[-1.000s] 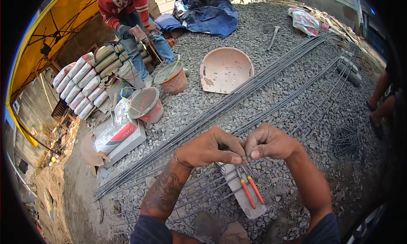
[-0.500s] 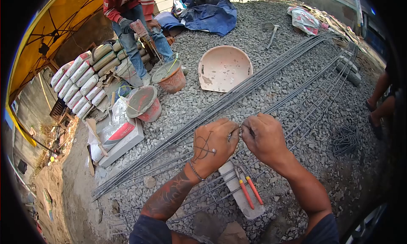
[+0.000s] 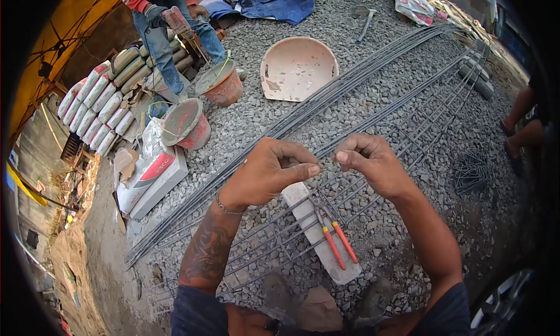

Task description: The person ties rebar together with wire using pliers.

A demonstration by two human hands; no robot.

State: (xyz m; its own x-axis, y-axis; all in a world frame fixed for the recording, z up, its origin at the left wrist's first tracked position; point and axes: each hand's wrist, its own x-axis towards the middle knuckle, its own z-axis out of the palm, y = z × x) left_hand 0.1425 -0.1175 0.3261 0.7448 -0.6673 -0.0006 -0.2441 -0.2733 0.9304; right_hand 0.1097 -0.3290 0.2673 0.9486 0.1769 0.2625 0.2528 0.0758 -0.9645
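Observation:
My left hand (image 3: pixel 271 171) is raised over the steel bars, its thumb and fingers drawn together in a pinch. Facing it across a small gap, my right hand (image 3: pixel 370 165) pinches with thumb against fingers. Whatever lies between the fingertips of either hand is too small to make out. Below them a rebar cage (image 3: pixel 280 238) of long bars and square ties stretches toward the upper right. Pincers with red and yellow handles (image 3: pixel 332 248) rest on a grey concrete slab (image 3: pixel 344 275) beneath the hands.
A bundle of loose rebar (image 3: pixel 350 82) runs diagonally over the gravel. Beyond it lies a pink basin (image 3: pixel 300 67); left are two buckets (image 3: pixel 224 93) and stacked bags (image 3: pixel 96 102). A wire coil (image 3: pixel 473 172) lies right. Another person (image 3: pixel 166 38) stands upper left; someone's legs (image 3: pixel 522 126) show right.
My hands were close together in fists; now they are slightly farther apart, with fingers more extended in pinches. My left hand has turned and shifted left. The view has tilted down a little.

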